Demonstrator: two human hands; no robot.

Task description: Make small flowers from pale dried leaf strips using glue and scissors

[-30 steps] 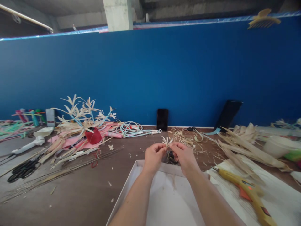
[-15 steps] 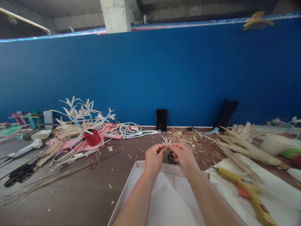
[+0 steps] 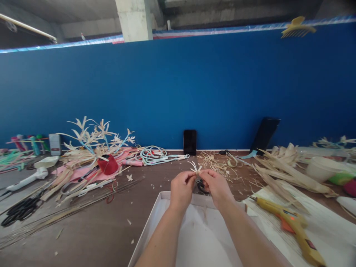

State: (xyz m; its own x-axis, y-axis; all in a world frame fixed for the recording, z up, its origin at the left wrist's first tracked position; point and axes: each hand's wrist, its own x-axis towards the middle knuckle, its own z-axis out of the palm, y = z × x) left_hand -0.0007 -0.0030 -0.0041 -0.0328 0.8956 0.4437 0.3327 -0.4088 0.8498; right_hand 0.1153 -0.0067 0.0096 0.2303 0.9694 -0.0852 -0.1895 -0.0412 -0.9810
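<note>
Two hands (image 3: 180, 187) (image 3: 217, 186) in tight pinches on pale strips (image 3: 195, 168)

Held strips (image 3: 196, 168) before phone (image 3: 190, 142), box (image 3: 205, 237) left of glue gun (image 3: 294, 222)

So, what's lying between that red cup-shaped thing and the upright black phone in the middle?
In the head view: pink pieces nearer the red thing, then a coiled pale blue cord trailing toward the black phone.
</note>
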